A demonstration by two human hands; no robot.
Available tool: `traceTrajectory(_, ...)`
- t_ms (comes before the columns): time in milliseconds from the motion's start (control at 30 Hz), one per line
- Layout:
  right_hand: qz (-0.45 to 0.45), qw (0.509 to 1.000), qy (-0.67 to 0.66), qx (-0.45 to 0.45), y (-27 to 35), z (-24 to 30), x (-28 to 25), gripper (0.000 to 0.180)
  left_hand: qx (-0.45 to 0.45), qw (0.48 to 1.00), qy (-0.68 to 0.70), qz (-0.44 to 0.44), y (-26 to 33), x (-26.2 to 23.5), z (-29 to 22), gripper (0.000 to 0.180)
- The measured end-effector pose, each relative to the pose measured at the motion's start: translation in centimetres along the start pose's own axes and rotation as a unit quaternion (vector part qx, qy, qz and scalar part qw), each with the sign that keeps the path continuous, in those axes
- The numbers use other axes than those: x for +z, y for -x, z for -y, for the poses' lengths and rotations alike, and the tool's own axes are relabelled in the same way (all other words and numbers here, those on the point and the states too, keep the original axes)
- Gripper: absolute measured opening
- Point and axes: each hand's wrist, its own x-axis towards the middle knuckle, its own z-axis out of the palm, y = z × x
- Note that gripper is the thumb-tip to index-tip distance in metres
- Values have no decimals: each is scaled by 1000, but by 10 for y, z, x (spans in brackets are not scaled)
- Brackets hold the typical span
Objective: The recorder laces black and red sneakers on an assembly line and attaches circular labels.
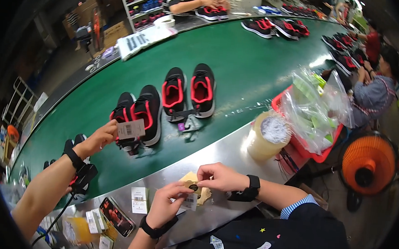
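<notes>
Up close, the person's left hand (166, 204) and right hand (219, 177) meet over a steel table edge (234, 150), fingers pinched together on a small tan hang tag (191, 183) with a white label. Beyond, on the green conveyor belt (249, 68), a co-worker's hand (97, 138) holds a tag (131, 129) at a black-and-red sneaker pair (138, 113).

Small dark piece (193, 187) between hands half hidden by fingers, tag (190, 201) print too small to tell
</notes>
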Motion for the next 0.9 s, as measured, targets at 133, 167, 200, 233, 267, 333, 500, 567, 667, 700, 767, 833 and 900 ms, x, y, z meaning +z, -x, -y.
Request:
traceTrajectory(133, -93, 993, 62, -43, 25, 21, -25, 12, -14, 999, 3, -31, -27, 25, -11, 26)
traceTrajectory(167, -144, 982, 116, -41, 32, 41, -32, 11, -9, 996, 21, -87, -25, 27, -18, 27)
traceTrajectory(200, -194, 965, 170, -38, 40, 60, -44, 9, -41, 994, 53, -87, -24, 25, -31, 27)
traceTrajectory(233, -272, 940, 193, -78, 43, 64, -57, 7, -42, 993, 52, -93, -28, 25, -35, 27)
traceTrajectory(267, -339, 900, 262, -79, 48, 75, -75, 6, -12, 997, 13, -74, -33, 27, -35, 25)
traceTrajectory(333, -413, 852, 311, -87, 54, 89, -104, 8, 26, 997, -66, -9, -41, 24, -27, 17)
traceTrajectory(500, -362, 776, 515, 29, 81, 90, -130, 29, 217, 971, -72, 64, -82, 63, -44, 11)
traceTrajectory(567, -323, 763, 559, 38, 80, 87, -125, 34, 218, 971, -58, 75, -87, 76, -47, 13)
traceTrajectory(667, -295, 733, 611, 35, 73, 83, -127, 38, 217, 970, -74, 80, -90, 86, -52, 13)
traceTrajectory(700, -296, 715, 633, 31, 71, 81, -127, 40, 223, 967, -83, 91, -91, 88, -53, 12)
traceTrajectory(767, -298, 695, 654, 30, 69, 78, -132, 43, 224, 967, -85, 91, -92, 90, -55, 12)
traceTrajectory(833, -274, 708, 650, 39, 67, 74, -137, 48, 215, 966, -99, 108, -95, 93, -56, 11)
traceTrajectory(900, -274, 710, 648, 30, 65, 72, -139, 50, 235, 961, -97, 107, -100, 97, -56, 11)
